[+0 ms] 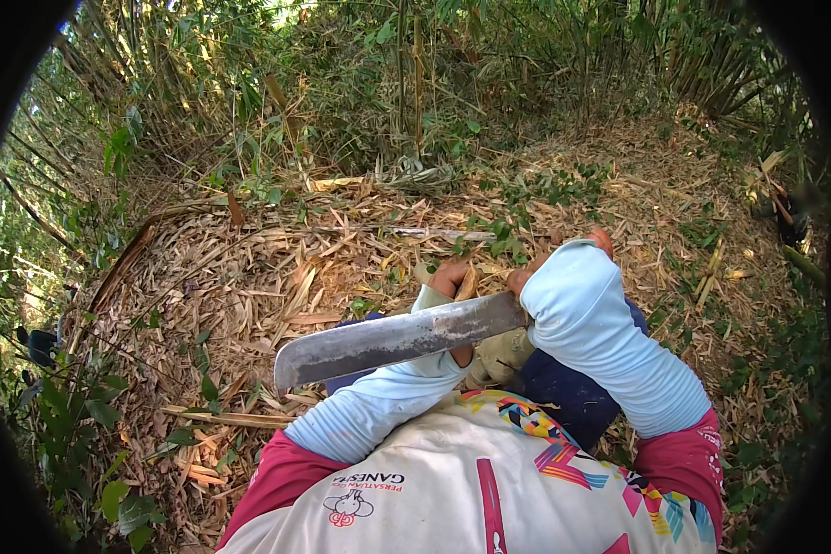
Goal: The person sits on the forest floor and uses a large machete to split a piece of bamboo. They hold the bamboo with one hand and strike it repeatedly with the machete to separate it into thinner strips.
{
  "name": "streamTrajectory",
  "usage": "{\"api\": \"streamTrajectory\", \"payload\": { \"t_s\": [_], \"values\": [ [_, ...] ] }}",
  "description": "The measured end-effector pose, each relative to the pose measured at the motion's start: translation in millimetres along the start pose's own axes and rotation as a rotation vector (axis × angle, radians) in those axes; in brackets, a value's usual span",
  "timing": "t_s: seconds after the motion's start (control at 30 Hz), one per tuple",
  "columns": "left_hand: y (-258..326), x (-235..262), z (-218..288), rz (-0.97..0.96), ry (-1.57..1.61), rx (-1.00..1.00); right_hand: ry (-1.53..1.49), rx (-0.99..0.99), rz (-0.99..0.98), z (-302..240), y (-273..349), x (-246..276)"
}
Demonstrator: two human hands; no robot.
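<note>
Nearest the camera is a white shirt [452, 480] with a coloured pattern and magenta sleeves, and pale blue arm covers run up from it to both hands. Just above the shirt, a broad machete blade [397, 340] lies almost level, its blunt curved tip to the left of the shirt and its handle end going under the right wrist. The right hand [563, 251], above the right end of the blade, is mostly hidden by its own sleeve, so I cannot tell how it grips, though the blade seems to run from it. The left hand [451, 277] sits just beyond the middle of the blade, closed around a pale bamboo piece [466, 282]. Beyond the blade, dry bamboo leaves [277, 268] cover the ground, and farther back stand green bamboo stems [406, 74]
</note>
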State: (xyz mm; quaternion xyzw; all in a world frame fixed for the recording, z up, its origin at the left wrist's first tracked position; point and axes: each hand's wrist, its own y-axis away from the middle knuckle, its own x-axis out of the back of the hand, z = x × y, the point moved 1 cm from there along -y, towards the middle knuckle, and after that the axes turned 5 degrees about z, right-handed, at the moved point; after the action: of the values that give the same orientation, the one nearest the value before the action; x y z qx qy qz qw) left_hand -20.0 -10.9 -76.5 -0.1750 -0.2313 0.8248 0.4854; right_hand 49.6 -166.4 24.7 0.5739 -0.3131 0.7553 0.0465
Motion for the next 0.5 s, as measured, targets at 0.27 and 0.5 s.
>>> {"api": "streamTrajectory", "payload": {
  "t_s": [0.27, 0.5],
  "values": [
    [4, 5, -9, -0.055, -0.011, 0.037, 0.033, -0.071, -0.265, -11, -12, 22],
    [5, 0, -16, -0.073, 0.069, 0.199, -0.061, -0.146, -0.299, -4, -15, 19]
  ]
}}
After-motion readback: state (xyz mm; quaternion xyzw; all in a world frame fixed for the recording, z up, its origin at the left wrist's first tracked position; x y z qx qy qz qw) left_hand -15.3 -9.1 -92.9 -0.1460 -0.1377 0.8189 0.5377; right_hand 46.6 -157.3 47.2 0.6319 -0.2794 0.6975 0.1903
